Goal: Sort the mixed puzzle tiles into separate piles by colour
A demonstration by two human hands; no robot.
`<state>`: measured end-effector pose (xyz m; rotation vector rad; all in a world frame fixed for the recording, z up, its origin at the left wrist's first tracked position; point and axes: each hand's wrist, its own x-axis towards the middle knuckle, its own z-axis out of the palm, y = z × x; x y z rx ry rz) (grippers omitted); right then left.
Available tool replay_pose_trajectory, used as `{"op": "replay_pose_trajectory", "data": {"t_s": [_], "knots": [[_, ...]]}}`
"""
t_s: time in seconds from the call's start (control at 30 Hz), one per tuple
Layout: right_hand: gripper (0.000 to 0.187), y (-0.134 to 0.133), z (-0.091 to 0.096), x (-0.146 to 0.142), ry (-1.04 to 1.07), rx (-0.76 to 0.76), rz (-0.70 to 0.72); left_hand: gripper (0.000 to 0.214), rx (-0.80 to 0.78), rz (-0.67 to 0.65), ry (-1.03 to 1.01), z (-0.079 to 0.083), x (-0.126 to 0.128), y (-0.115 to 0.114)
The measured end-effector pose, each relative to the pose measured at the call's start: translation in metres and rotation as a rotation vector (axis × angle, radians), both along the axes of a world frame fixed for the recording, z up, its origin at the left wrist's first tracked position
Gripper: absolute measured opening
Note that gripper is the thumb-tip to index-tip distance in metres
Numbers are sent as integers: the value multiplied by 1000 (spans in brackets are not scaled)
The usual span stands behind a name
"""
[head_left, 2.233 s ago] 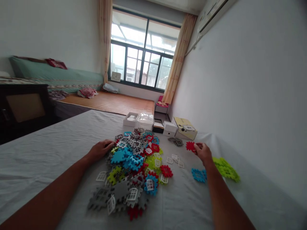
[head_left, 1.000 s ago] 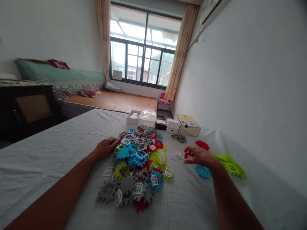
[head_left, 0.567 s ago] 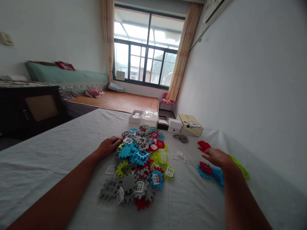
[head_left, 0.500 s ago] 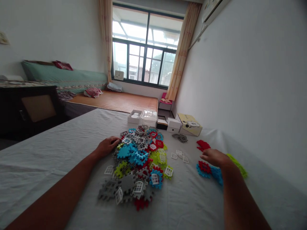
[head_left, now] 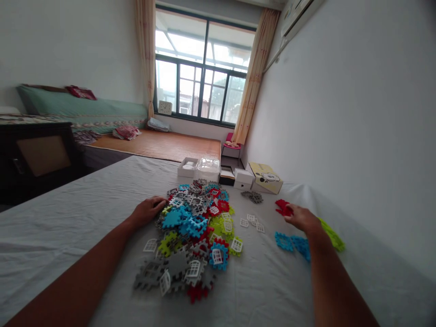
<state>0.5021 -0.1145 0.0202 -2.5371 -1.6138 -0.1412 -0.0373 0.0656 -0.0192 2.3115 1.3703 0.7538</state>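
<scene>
A heap of foam puzzle pieces [head_left: 192, 231] in grey, blue, red and green lies on the grey sheet [head_left: 85, 213]. My left hand [head_left: 147, 210] rests at the heap's left edge, fingers lying loosely on the pieces and gripping nothing. My right hand [head_left: 301, 218] reaches to the right, its fingertips pinched on a red piece at a small red stack [head_left: 282, 207]. Beside my right wrist lie blue pieces [head_left: 284, 241]. Green pieces [head_left: 332, 236] are partly hidden behind that hand.
Small white window inserts [head_left: 251, 222] lie between the heap and my right hand. A few grey pieces [head_left: 251, 196] sit farther back. White boxes [head_left: 198, 168] and a yellow box [head_left: 265, 177] line the far edge. The wall runs close on the right.
My right hand went from the white inserts to the blue pieces with a red piece, then moved it back to the red stack. My left hand stayed put.
</scene>
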Motion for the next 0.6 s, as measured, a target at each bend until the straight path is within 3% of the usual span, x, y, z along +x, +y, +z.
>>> {"op": "replay_pose_trajectory", "data": {"t_s": [0.1, 0.2, 0.27, 0.33, 0.4, 0.5, 0.6], "knots": [[56, 5, -1, 4, -88, 177, -54, 49, 9, 9, 13, -2, -1, 2], [52, -7, 18, 6, -76, 314, -95, 49, 30, 10, 30, -4, -1, 3], [47, -26, 33, 8, -30, 315, -91, 48, 41, 5, 33, -4, -2, 4], [45, -49, 39, 10, 15, 224, -47, 47, 48, 2, 31, -5, -2, 4], [46, -73, 31, 13, 42, 86, -35, 47, 54, 2, 33, -6, -2, 5], [53, -100, -3, 16, 88, -94, -98, 47, 57, 5, 51, -5, -1, 4], [57, -111, -35, 17, 136, -105, -108, 47, 60, 1, 64, -1, 1, -1]]}}
